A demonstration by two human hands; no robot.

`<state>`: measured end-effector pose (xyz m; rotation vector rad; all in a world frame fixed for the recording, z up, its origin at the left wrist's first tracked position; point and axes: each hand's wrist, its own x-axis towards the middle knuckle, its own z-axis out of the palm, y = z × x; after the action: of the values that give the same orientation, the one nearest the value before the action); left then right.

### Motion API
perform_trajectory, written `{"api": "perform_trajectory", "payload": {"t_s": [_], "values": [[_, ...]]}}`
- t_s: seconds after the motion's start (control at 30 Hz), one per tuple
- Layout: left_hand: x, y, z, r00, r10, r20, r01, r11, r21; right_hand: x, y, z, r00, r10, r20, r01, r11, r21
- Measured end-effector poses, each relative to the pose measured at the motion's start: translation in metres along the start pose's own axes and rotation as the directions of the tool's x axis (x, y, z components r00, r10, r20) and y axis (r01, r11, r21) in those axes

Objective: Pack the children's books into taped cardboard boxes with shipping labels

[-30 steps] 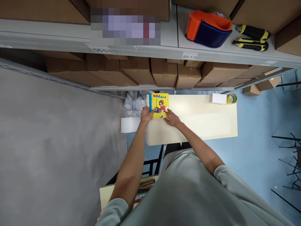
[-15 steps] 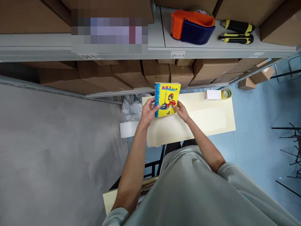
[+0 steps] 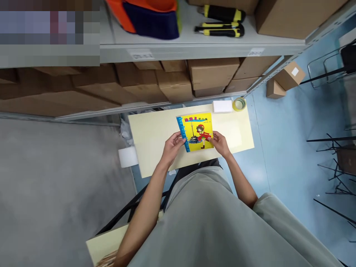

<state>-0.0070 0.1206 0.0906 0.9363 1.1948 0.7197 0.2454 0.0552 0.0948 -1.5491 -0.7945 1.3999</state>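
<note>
A yellow book with a blue spine strip and a drawn figure in red is held cover up, over the cream tabletop. My left hand grips its left edge, thumb on the cover and fingers beneath. On the right edge, my right hand is closed in the same way, thumb on top. The fingers under the book are partly hidden. Beyond my right hand, a white box and a roll of tape sit at the table's far edge.
A metal shelf with cardboard boxes runs along the far side. On it lie two utility knives and an orange and navy holder. A white roll is left of the table. Cardboard boxes stand on the floor at right.
The camera view has shifted to the right. The book has come closer to my body and lies flatter, its cover facing up more. Both hands have kept hold of it.
</note>
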Motion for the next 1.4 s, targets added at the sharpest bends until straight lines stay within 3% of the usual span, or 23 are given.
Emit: {"api": "perform_trajectory", "payload": {"t_s": [0.27,0.4,0.53,0.63,0.8,1.13,1.4], "values": [[0.029,-0.060,0.123,0.989,-0.139,0.041,0.135,0.986,0.095,-0.001,0.032,-0.124,0.987,0.106,-0.123,-0.110,0.993,-0.031],[0.046,-0.093,0.182,0.978,-0.202,0.052,0.190,0.965,0.182,0.003,0.058,-0.181,0.969,0.154,-0.194,-0.197,0.954,-0.227],[0.061,-0.118,0.222,0.964,-0.265,-0.019,0.257,0.911,0.324,0.013,0.077,-0.218,0.957,0.194,-0.216,-0.273,0.853,-0.444],[0.069,-0.131,0.234,0.956,-0.279,-0.088,0.292,0.879,0.378,0.019,0.087,-0.226,0.948,0.228,-0.221,-0.312,0.796,-0.519],[0.070,-0.140,0.234,0.947,-0.280,-0.160,0.322,0.842,0.433,0.020,0.097,-0.219,0.950,0.207,-0.233,-0.304,0.784,-0.541],[0.063,-0.141,0.226,0.944,-0.251,-0.213,0.325,0.816,0.479,0.019,0.090,-0.210,0.969,0.134,-0.208,-0.227,0.815,-0.533],[0.067,-0.146,0.233,0.948,-0.228,-0.223,0.314,0.780,0.541,0.028,0.090,-0.215,0.958,0.181,-0.223,-0.279,0.766,-0.579]]}}
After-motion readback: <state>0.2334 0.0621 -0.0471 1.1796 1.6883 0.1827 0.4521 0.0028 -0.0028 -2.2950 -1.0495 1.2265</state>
